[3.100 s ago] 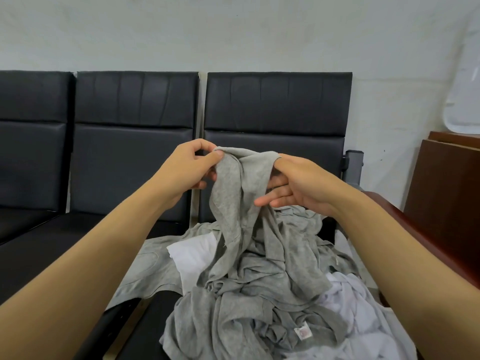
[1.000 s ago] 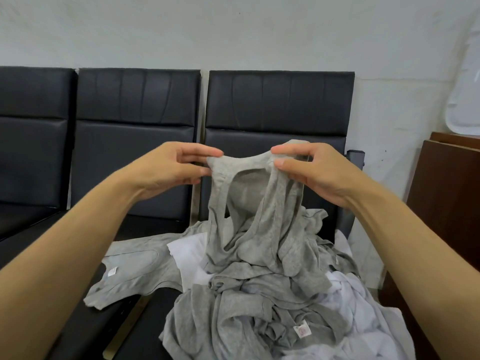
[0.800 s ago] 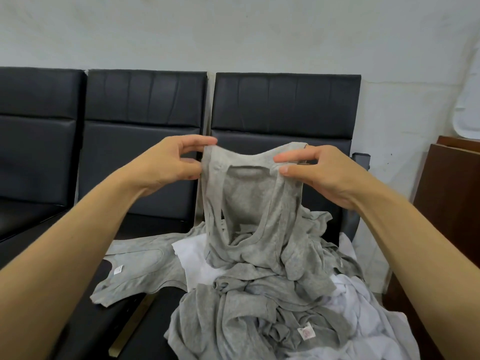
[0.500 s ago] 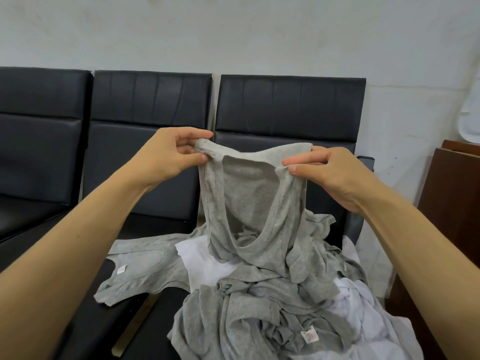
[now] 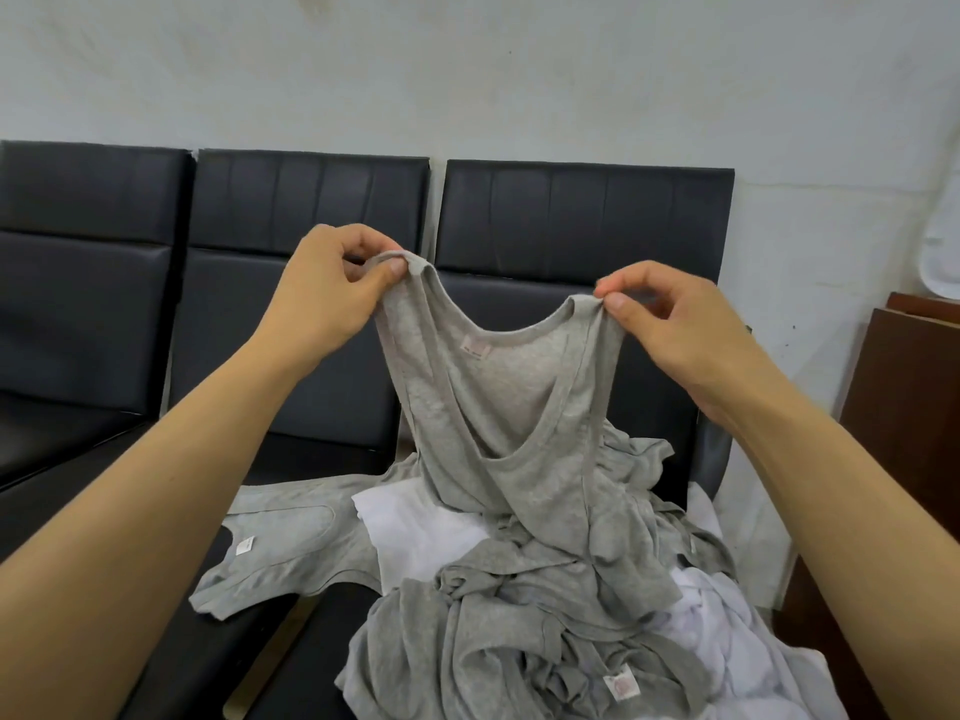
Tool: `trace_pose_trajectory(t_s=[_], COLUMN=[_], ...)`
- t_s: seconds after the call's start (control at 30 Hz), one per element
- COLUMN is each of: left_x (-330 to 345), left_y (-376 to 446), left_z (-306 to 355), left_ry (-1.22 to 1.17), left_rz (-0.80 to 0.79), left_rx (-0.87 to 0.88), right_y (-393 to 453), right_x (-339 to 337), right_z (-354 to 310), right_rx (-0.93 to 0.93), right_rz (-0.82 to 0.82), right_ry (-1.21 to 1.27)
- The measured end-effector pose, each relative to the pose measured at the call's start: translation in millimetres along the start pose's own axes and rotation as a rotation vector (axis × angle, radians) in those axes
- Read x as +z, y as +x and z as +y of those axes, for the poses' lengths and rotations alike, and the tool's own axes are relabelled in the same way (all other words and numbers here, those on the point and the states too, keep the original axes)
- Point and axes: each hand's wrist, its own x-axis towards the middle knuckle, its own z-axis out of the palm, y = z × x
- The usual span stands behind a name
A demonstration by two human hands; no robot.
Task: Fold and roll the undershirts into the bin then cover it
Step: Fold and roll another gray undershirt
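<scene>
A grey undershirt [image 5: 498,407] hangs in the air by its two shoulder straps, neckline spread wide, small label showing inside the back. My left hand [image 5: 332,298] pinches the left strap between thumb and fingers. My right hand [image 5: 670,324] pinches the right strap. The shirt's lower part still trails into a heap of grey and white undershirts [image 5: 545,631] on the right seat. Another grey undershirt [image 5: 280,558] lies flat to the left of the heap. No bin is in view.
Black padded seats [image 5: 311,324] run along a pale wall, with an open seat at the left. A brown wooden cabinet [image 5: 909,407] stands at the right. A white object [image 5: 940,252] leans on the wall above it.
My hands have moved apart and stretched the neckline open, so the shirt hangs wider and flatter. The label inside has come into sight.
</scene>
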Motion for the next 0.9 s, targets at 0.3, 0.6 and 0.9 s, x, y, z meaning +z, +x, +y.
trace_pose_trajectory(t_s=[0.3,0.6,0.9], left_x=[-18,-50,-119], left_y=[10,73,160], left_z=[33,101,237], left_ry=[-0.088,-0.435,-0.479], left_rz=[0.065,0.064,0.118], left_rx=[-0.065,-0.072,0.075], right_y=[3,39,109], right_x=[-15,-59,-148], right_z=[-33,-101,-242], right_rx=[0.075,0.024,0.017], right_rz=[0.025,-0.076,0.235], right_ry=[0.253,0.239,0.497])
